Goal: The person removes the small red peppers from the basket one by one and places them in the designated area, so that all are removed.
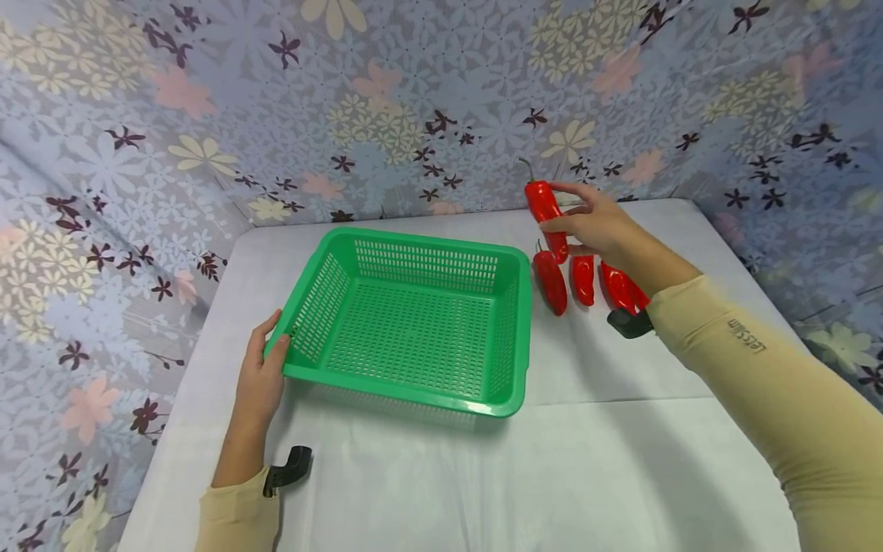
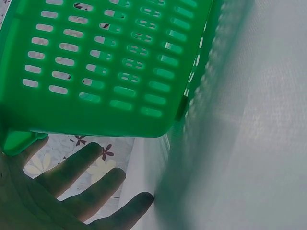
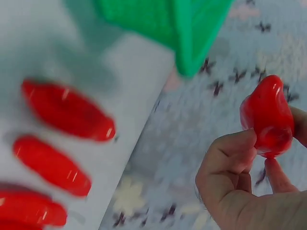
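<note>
A red pepper (image 1: 544,211) with a thin curved stem is raised above the back right of the table, pinched between the thumb and fingers of my right hand (image 1: 596,222). The right wrist view shows the same glossy pepper (image 3: 268,117) end-on between the fingertips. My left hand (image 1: 262,376) holds the left rim of a green slotted plastic basket (image 1: 414,396), thumb over the rim and fingers outside. From the left wrist, the fingers (image 2: 98,189) spread along the basket's outer wall (image 2: 110,115). Nothing lies inside the basket.
Several more red peppers lie right of the basket, including one pepper (image 1: 550,282) close to its wall and another pepper (image 1: 582,280) beside it. My right forearm partly covers the rest. White cloth (image 1: 386,475) covers the table; a floral curtain (image 1: 441,100) hangs behind it.
</note>
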Demonstrator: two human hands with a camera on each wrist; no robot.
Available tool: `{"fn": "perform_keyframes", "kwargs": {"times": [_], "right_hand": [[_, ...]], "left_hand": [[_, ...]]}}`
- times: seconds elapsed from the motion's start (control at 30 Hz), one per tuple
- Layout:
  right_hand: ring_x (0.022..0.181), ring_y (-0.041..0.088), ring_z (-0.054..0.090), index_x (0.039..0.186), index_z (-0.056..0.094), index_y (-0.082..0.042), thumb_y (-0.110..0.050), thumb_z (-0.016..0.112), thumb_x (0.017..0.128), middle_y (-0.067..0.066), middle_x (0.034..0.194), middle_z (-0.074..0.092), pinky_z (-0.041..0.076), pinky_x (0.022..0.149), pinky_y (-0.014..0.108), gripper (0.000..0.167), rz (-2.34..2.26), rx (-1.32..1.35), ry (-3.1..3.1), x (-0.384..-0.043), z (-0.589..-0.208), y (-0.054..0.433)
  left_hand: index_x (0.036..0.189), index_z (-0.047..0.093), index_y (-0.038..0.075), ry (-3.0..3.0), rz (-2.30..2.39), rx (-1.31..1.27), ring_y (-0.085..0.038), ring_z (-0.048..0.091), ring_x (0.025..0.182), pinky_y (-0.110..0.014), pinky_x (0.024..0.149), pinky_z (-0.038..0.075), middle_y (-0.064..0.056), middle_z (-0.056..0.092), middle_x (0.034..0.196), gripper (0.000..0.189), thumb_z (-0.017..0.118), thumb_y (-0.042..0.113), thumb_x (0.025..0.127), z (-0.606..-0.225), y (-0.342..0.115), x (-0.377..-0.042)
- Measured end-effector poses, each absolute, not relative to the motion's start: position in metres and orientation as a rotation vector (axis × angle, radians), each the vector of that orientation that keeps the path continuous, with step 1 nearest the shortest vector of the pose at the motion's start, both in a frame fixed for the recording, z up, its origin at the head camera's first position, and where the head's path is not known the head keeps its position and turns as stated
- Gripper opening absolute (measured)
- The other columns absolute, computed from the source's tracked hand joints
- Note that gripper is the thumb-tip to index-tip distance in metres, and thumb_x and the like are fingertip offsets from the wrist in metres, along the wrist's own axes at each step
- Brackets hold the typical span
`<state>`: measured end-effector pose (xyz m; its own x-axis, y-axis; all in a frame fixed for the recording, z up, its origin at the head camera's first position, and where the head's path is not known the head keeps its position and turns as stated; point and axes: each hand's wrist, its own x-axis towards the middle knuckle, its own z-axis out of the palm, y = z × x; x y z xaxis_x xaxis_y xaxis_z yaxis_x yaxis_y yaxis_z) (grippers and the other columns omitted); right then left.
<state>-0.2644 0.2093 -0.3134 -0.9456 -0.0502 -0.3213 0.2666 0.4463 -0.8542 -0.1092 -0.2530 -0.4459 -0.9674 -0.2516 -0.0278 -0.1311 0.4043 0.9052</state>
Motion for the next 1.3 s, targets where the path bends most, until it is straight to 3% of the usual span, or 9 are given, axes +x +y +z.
{"fn": "perform_keyframes", "kwargs": {"times": [0.57,0.87,0.97,1.07,1.2,1.3], "right_hand": [[0.137,0.05,0.031,0.162,0.015,-0.041,-0.033,0.068,0.097,0.027,0.161,0.018,0.038,0.102,0.062,0.084,-1.49,0.511,2.553,-0.244,-0.343,0.343],[0.138,0.055,0.027,0.163,0.008,-0.036,-0.036,0.068,0.096,0.031,0.161,0.013,0.037,0.104,0.062,0.09,-1.406,0.61,2.589,-0.237,-0.36,0.383],[0.133,0.055,0.031,0.164,0.009,-0.028,-0.036,0.07,0.095,0.036,0.158,0.017,0.044,0.1,0.057,0.092,-1.354,0.638,2.575,-0.232,-0.379,0.396],[0.127,0.054,0.035,0.163,0.008,-0.019,-0.034,0.071,0.095,0.039,0.154,0.019,0.054,0.087,0.046,0.094,-1.314,0.661,2.539,-0.229,-0.4,0.405],[0.12,0.05,0.039,0.162,0.005,-0.017,-0.031,0.071,0.095,0.038,0.155,0.017,0.056,0.076,0.039,0.095,-1.311,0.733,2.462,-0.226,-0.426,0.413],[0.122,0.051,0.039,0.162,0.005,-0.016,-0.031,0.07,0.096,0.037,0.157,0.011,0.057,0.078,0.039,0.094,-1.33,0.787,2.424,-0.225,-0.44,0.418]], "left_hand": [[0.16,0.029,0.03,-2.519,-1.629,0.379,-0.03,0.048,0.115,-0.05,0.099,0.034,-0.021,0.048,0.14,0.053,0.037,0.041,0.108,-0.445,-0.255,-0.109],[0.16,0.029,0.028,-2.495,-1.634,0.381,-0.03,0.046,0.124,-0.052,0.104,0.032,-0.011,0.038,0.154,0.053,0.037,0.039,0.109,-0.446,-0.255,-0.108],[0.16,0.029,0.028,-2.495,-1.638,0.38,-0.031,0.046,0.125,-0.053,0.104,0.032,-0.011,0.038,0.155,0.053,0.037,0.039,0.109,-0.446,-0.255,-0.107],[0.16,0.028,0.029,-2.499,-1.636,0.382,-0.03,0.046,0.125,-0.053,0.104,0.032,-0.012,0.039,0.154,0.053,0.037,0.038,0.109,-0.446,-0.255,-0.107],[0.16,0.029,0.029,-2.51,-1.626,0.386,-0.03,0.047,0.122,-0.052,0.101,0.033,-0.016,0.042,0.15,0.053,0.037,0.039,0.109,-0.446,-0.253,-0.108],[0.16,0.029,0.029,-2.518,-1.622,0.385,-0.03,0.047,0.119,-0.05,0.099,0.033,-0.017,0.043,0.148,0.053,0.037,0.039,0.109,-0.448,-0.251,-0.109]]}}
